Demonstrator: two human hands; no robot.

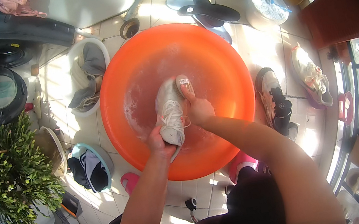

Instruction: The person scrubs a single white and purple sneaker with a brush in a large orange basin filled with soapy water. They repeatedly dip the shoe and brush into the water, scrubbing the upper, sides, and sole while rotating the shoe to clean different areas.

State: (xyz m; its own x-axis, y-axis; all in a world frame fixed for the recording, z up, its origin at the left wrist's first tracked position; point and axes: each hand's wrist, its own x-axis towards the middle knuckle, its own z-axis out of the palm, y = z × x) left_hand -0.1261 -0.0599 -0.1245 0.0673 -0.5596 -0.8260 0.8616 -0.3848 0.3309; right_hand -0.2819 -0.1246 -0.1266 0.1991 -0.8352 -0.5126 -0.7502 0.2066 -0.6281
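Note:
A large orange plastic basin (pixel 188 173) with soapy water (pixel 138 118) in it stands on the floor before me. Over the water, a pale laced sneaker (pixel 168 110) is held by its heel end in my left hand (pixel 160 142), toe pointing away from me. My right hand (pixel 199 107) grips a scrubbing brush (pixel 183 83), with the thumb along its back. The bristles are against the right side of the sneaker near the toe; part of the brush is hidden by my fingers.
At right on the tiles lie a black-and-white sneaker (pixel 271 94) and a light sneaker (pixel 309 75). Beyond the basin are dark insoles (pixel 213 9) and a round tub (pixel 267 12). Leftward stand a white basin of cloth (pixel 105 53), a light-blue basin of clothes (pixel 108 167) and a leafy plant (pixel 12 178).

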